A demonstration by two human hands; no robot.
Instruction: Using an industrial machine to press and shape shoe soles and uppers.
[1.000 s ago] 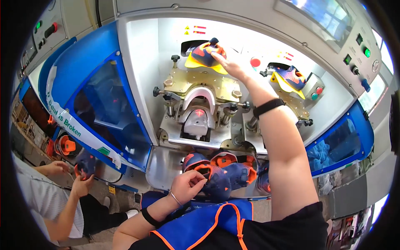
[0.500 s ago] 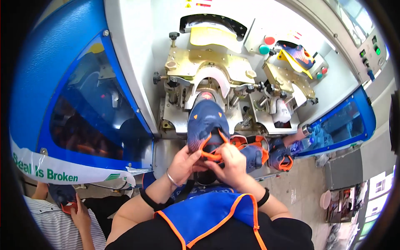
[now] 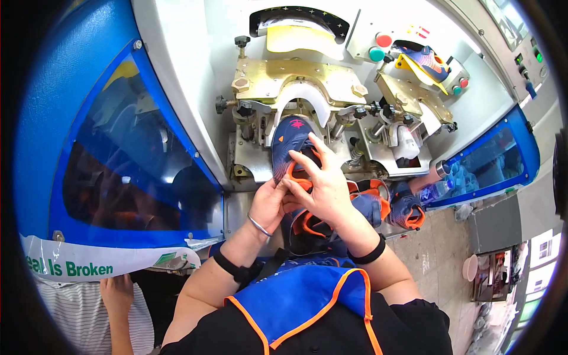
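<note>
A navy shoe upper [image 3: 284,141] with orange lining lies with its toe over the mould at the front of a pressing machine [image 3: 287,77]. A red light mark falls on its toe, beneath a white curved pad [image 3: 303,100]. My left hand [image 3: 269,206] is closed on the upper's orange-lined heel end, thumb on top. Fingers spread, my right hand [image 3: 324,186] rests along the upper's right side and opening, its thumb close to my left thumb. The mould under the upper is hidden. Another orange-lined upper [image 3: 310,226] sits just below my hands.
More navy-and-orange uppers [image 3: 407,207] lie along the ledge at the right, beside a plastic bottle [image 3: 436,190]. A second press station [image 3: 408,106] stands there too, with red and green buttons [image 3: 383,40] between the stations. A blue windowed panel [image 3: 136,148] borders the left, above a co-worker's hand [image 3: 116,293].
The upper has moved forward onto the mould, so the red mark now falls on its toe. My right hand has gone from pinching the orange edge to spread fingers. The co-worker's shoe has left view.
</note>
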